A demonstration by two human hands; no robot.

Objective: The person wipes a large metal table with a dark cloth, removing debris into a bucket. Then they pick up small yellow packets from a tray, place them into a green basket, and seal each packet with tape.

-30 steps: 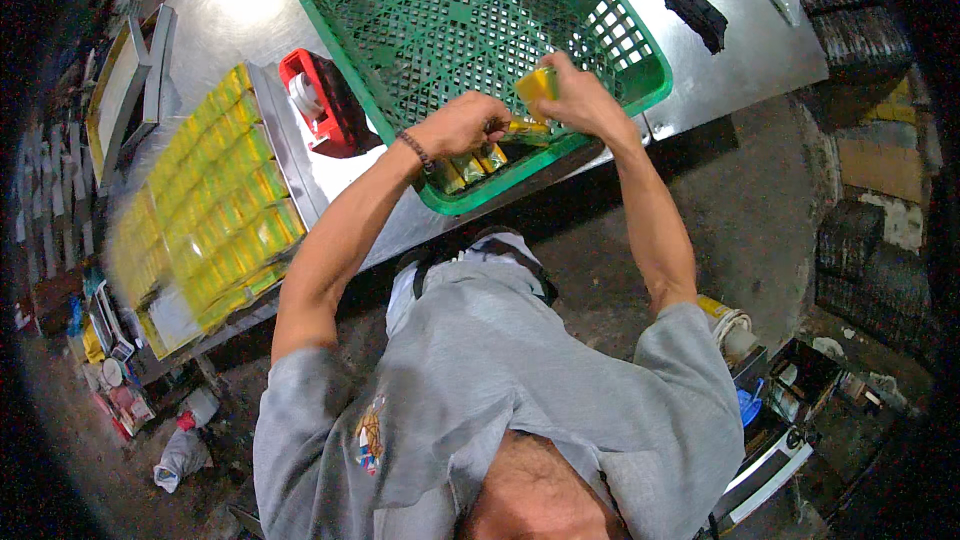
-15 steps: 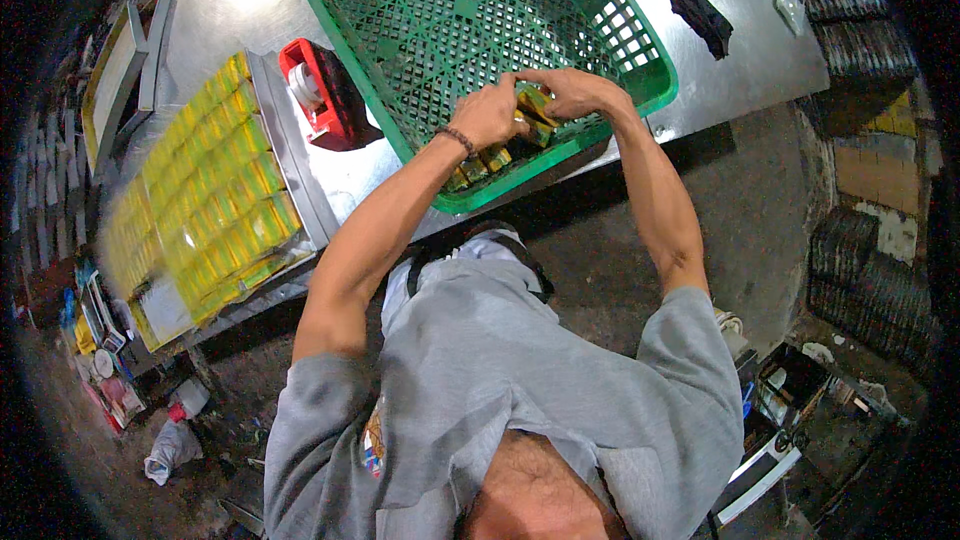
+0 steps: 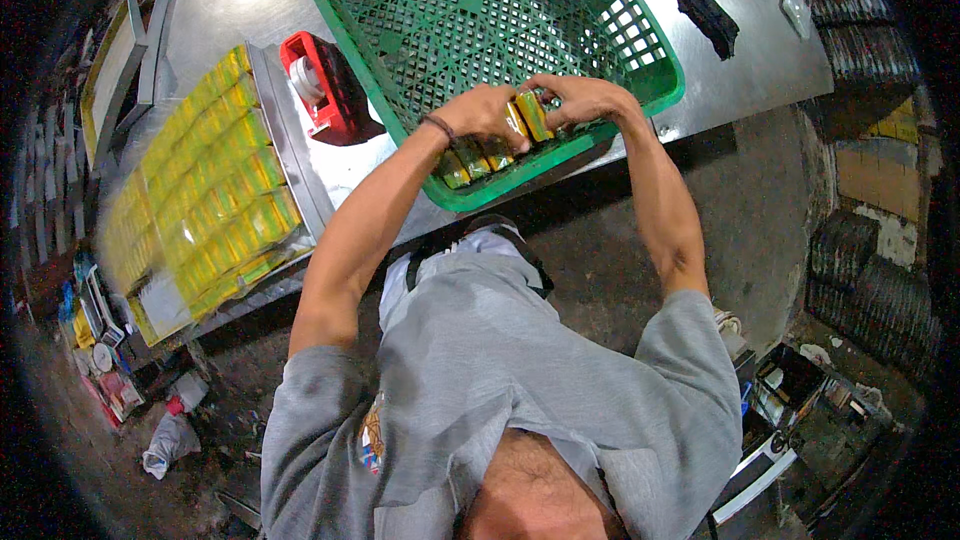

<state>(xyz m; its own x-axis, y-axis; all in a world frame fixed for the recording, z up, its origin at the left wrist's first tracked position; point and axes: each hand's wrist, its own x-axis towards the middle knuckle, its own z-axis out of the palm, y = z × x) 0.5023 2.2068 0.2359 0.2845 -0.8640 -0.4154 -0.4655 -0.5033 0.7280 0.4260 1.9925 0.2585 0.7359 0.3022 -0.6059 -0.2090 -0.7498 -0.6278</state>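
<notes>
Both my hands are inside the near end of a green plastic crate [image 3: 470, 198]. My left hand [image 3: 482, 112] is closed against a small shiny yellow-green packet [image 3: 515, 123], one fingertip showing at its lower end. My right hand [image 3: 583, 100] grips the rightmost packet [image 3: 534, 116], which stands on edge right beside it, with fingers at the top and thumb on the side. More yellow-green packets [image 3: 470, 160] stand in a row along the crate's near wall, to the left of and partly under my left hand.
A red tape dispenser [image 3: 335, 105] stands left of the crate. Farther left, many yellow-green packets [image 3: 225, 195] lie in rows by a metal edge strip [image 3: 285, 135]. A crumpled black item [image 3: 707, 15] lies on the metal table [image 3: 765, 80] at right.
My hands have parted slightly. The packet that was tilted between them now stands upright at the row's right end, and more of the row shows.
</notes>
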